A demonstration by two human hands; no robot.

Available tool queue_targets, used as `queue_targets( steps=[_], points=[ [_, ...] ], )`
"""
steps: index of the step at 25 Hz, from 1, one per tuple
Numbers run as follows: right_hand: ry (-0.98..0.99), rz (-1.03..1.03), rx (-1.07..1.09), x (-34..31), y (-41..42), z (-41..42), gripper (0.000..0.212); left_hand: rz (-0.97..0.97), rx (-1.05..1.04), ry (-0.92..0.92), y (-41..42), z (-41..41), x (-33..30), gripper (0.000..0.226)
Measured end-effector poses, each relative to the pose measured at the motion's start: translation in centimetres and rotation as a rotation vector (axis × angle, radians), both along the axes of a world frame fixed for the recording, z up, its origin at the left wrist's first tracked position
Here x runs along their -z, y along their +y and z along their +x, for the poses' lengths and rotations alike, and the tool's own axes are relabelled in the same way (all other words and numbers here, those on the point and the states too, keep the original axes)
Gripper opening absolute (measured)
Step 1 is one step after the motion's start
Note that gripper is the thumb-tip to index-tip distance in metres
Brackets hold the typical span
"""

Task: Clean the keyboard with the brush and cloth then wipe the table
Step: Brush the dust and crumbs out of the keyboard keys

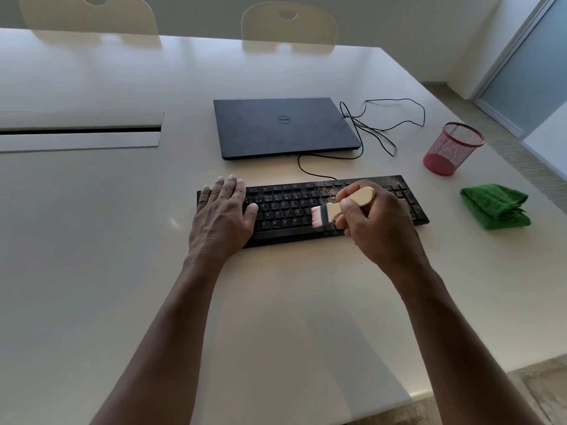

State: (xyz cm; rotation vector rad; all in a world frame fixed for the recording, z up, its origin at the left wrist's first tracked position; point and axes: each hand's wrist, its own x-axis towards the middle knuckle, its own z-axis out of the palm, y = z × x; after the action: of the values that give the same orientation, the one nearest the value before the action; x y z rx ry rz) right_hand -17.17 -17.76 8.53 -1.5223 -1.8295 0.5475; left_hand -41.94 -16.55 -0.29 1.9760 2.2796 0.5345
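Fingers of the left hand [222, 214] are being laid flat and straight on the left end of the black keyboard [288, 207], nothing being gripped. The keyboard is being kept lying on the white desk [92, 240], its long axis running left to right with the right end angled slightly away; brownish specks are being shown on its far right rows. A closed dark laptop [285, 127] is lying just behind it, with a black cable [383, 127] looped to its right. The brush [337, 208] is being held in the grip of the right hand [377, 222], fingers and thumb curled round its pale wooden handle; its pink bristles are being pointed left and down onto the keys, the handle rising to the upper right. A red mesh cup [454, 148] is standing upright farther right; what it holds cannot be told. A folded green cloth [495, 205] is lying on the desk beside the keyboard's right end, apart from it.
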Motion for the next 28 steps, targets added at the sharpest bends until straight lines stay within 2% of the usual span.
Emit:
queue_targets(
  steps=[4, 7, 12, 16, 19, 22, 25, 28],
  points=[
    [-0.043, -0.037, 0.026, 0.0, -0.4, 0.0, 0.015, -0.002, 0.001, -0.001, 0.0, 0.0, 0.0, 0.064],
    [-0.004, -0.024, 0.067, -0.2, -0.2, 0.1, 0.025, 0.003, 0.003, -0.01, 0.0, 0.0, -0.1, 0.063],
    [-0.075, 0.034, 0.123, -0.2, 0.2, 0.6, 0.014, -0.004, 0.0, -0.008, -0.1, 0.0, -0.2, 0.063],
    [-0.033, 0.013, 0.097, -0.1, 0.4, 0.3, 0.013, -0.01, 0.001, -0.01, 0.0, 0.0, -0.2, 0.063],
    [-0.035, 0.018, 0.156, -0.2, 0.5, 0.8, 0.013, -0.01, -0.002, -0.011, 0.0, 0.0, -0.3, 0.063],
    [0.053, -0.038, 0.151, -0.1, 0.5, 0.9, 0.013, -0.012, 0.0, -0.012, 0.0, 0.0, -0.2, 0.063],
    [-0.015, -0.009, 0.18, 0.1, 0.4, 1.0, 0.013, -0.011, 0.001, -0.01, 0.0, 0.1, -0.3, 0.063],
    [0.012, 0.005, 0.19, -0.1, 0.2, 1.2, 0.013, -0.009, 0.002, -0.013, 0.0, 0.0, -0.2, 0.063]
  ],
)
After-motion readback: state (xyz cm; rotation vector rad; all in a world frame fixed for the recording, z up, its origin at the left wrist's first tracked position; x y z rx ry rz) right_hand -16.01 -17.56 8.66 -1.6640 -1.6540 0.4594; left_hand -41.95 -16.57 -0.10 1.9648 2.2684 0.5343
